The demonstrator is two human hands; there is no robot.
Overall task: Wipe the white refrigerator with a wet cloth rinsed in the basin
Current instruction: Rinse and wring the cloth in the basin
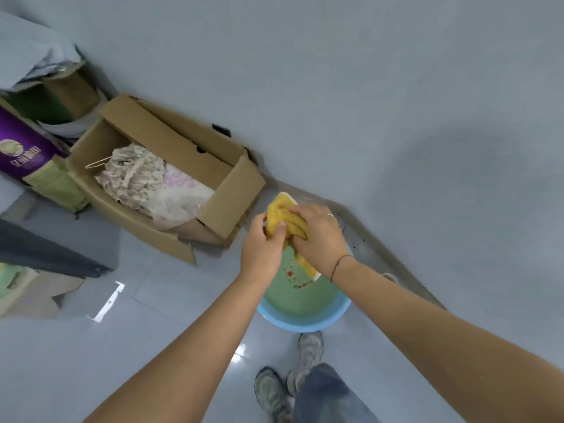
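Drooping cloth (275,218), lengthwise toward basin (305,323)

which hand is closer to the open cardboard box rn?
Left. The left hand grips the yellow cloth on the side toward the box; the right hand grips the cloth's other end, farther from the box. Both are above the basin.

Purple box (27,148), far left: round emblem above a row of white Chinese characters, too blurred to read. Plastic bag (180,190) in the cardboard box (171,138): pink print, illegible. Basin (305,322) floor: small coloured printed marks, unreadable. No legible text found.
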